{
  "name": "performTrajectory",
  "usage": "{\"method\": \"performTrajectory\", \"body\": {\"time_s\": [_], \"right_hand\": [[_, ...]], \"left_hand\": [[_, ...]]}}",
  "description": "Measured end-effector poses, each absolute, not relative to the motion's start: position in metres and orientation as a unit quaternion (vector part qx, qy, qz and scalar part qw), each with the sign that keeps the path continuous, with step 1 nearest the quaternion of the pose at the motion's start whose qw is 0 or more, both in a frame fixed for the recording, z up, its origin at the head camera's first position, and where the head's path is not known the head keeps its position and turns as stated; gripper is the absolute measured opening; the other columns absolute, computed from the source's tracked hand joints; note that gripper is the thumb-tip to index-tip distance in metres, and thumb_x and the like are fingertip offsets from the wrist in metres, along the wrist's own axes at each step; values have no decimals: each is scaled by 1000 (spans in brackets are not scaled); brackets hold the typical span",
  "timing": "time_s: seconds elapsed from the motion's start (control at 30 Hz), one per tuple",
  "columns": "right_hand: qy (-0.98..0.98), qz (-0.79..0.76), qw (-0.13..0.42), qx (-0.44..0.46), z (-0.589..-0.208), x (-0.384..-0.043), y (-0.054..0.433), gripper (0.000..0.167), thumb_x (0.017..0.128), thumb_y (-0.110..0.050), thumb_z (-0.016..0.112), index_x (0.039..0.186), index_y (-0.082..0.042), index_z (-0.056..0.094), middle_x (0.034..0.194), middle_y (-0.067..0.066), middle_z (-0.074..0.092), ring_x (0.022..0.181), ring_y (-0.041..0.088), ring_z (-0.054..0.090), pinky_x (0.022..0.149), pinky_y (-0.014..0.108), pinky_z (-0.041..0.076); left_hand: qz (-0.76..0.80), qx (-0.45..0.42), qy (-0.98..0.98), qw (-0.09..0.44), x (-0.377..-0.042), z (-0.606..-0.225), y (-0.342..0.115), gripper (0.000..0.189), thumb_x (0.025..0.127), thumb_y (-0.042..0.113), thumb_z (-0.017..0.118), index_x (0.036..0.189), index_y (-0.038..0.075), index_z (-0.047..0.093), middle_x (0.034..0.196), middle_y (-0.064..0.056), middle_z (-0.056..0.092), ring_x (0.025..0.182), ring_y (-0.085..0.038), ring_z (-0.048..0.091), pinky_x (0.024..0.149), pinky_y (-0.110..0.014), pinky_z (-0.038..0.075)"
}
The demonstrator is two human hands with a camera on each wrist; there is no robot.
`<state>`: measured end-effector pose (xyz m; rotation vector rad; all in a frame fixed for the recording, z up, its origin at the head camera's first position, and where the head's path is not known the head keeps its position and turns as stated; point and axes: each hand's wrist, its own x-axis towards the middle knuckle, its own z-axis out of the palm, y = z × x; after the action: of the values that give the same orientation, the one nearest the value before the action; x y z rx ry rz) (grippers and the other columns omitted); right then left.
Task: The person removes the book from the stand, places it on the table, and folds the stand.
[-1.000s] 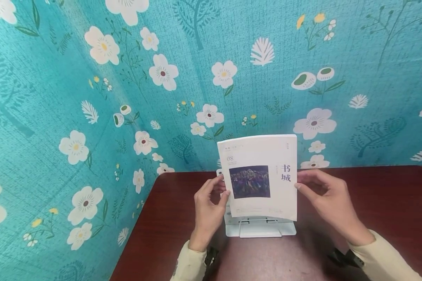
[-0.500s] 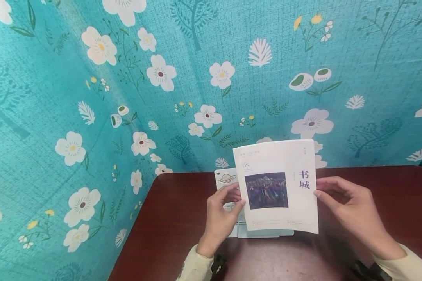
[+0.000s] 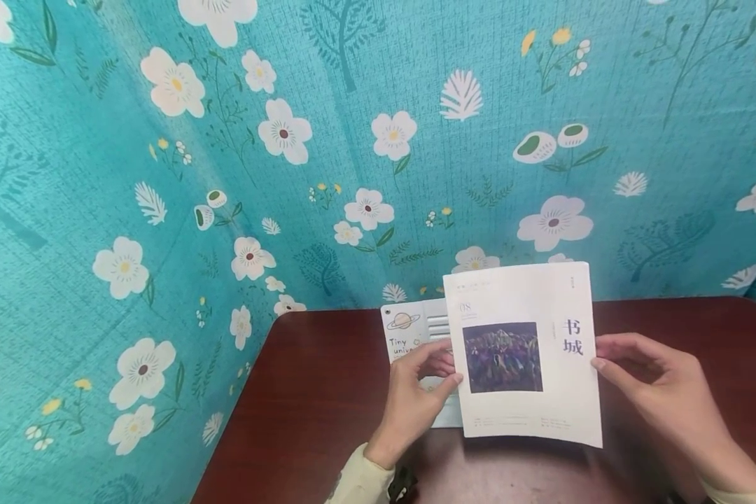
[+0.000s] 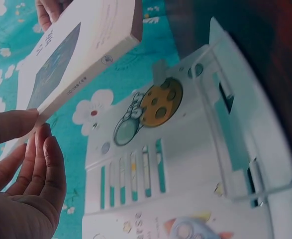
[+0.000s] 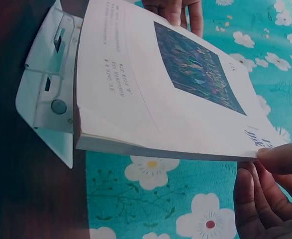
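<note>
Both hands hold up a white paperback book (image 3: 504, 413) with a dark mountain picture on its cover. My left hand (image 3: 416, 399) pinches the spine side, thumb in front and fingers behind. At the opposite edge my right hand (image 3: 668, 399) pinches the book the same way. Behind the book stands a white metal book stand (image 3: 405, 329) printed with a ringed planet and lettering, partly covered in the head view. Its slots, moon drawing and wire front bar show in the left wrist view, where the book (image 4: 88, 74) is apart from the stand (image 4: 185, 149).
The dark red-brown table (image 3: 315, 378) carries the stand. A teal cloth (image 3: 327, 161) with white flowers hangs behind and along the left side of the table.
Both hands have moved the book to the right and toward me, away from the stand. More of the stand's left side now shows.
</note>
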<state>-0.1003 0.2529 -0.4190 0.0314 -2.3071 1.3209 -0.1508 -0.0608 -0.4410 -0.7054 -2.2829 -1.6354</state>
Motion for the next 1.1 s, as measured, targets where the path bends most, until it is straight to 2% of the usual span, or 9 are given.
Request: {"method": "performTrajectory", "body": {"time_s": [0.2, 0.43, 0.7, 0.83, 0.93, 1.03, 1.1], "right_hand": [[-849, 484, 212, -8, -432, -94, 264, 26, 89, -3, 79, 114, -1, 73, 91, -33, 70, 81, -15, 67, 69, 5, 49], [-860, 473, 188, -42, -442, -89, 279, 26, 93, -10, 77, 117, -1, 72, 89, -34, 68, 76, -11, 65, 64, 8, 48], [-885, 425, 179, -68, -449, -88, 296, 27, 92, -3, 76, 116, 7, 70, 83, -41, 55, 71, -15, 55, 60, 5, 44], [-888, 421, 164, -86, -456, -88, 302, 29, 92, -2, 74, 118, 11, 69, 81, -39, 54, 71, -15, 54, 59, 6, 45], [-894, 406, 159, -102, -464, -89, 307, 30, 91, -2, 74, 118, 11, 68, 82, -18, 68, 69, -13, 52, 56, 9, 46], [-905, 381, 155, -111, -469, -91, 312, 30, 90, 0, 74, 117, 11, 69, 87, 7, 73, 67, -13, 49, 55, 9, 45], [-907, 376, 156, -109, -470, -92, 315, 30, 89, 1, 74, 116, 12, 69, 87, 12, 73, 66, -13, 48, 55, 9, 44]], "left_hand": [[-583, -259, -765, 91, -148, -451, -53, 45, 84, -4, 81, 126, 7, 71, 96, -13, 76, 83, -9, 74, 80, -25, 63], [-589, -263, -762, 58, -146, -462, -34, 43, 84, -5, 79, 125, 4, 69, 95, -15, 76, 82, -3, 74, 79, -23, 62], [-598, -263, -757, 17, -141, -473, -13, 41, 85, -3, 80, 124, 4, 69, 98, -14, 77, 83, 2, 74, 77, -20, 62], [-592, -253, -765, -7, -139, -475, -7, 39, 87, -1, 80, 124, 5, 70, 98, -12, 78, 82, 5, 72, 76, -18, 61], [-594, -244, -767, -28, -138, -476, -2, 39, 87, 1, 80, 124, 6, 70, 97, -10, 78, 80, 8, 70, 75, -17, 60], [-597, -237, -765, -43, -137, -479, 3, 39, 86, 1, 80, 124, 6, 70, 97, -9, 78, 79, 11, 69, 75, -16, 60], [-597, -235, -766, -48, -136, -480, 7, 40, 86, 1, 81, 124, 5, 70, 97, -8, 78, 78, 12, 68, 74, -16, 60]]}}
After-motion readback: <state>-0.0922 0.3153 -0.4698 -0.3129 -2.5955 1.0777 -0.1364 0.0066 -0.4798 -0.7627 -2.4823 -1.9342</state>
